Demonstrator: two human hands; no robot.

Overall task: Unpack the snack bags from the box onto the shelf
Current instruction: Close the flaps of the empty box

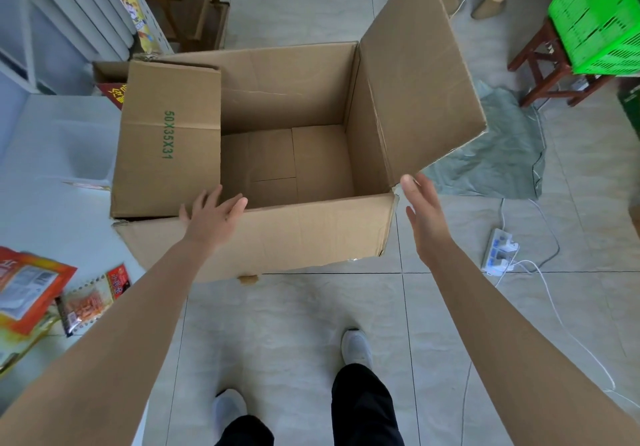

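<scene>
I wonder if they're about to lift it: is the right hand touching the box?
Cannot tell. In the head view the right hand has a fingertip right at the near right corner of the box; neither gap nor contact shows plainly.

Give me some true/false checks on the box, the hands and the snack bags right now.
1. The visible bottom of the box is bare. True.
2. The left hand is curled into a fist. False: its fingers are straight, over the box's near rim.
3. The right hand is open beside the box's right corner. True.
4. The snack bags lie on the floor right of the box. False: they lie on the white shelf to its left.
</scene>
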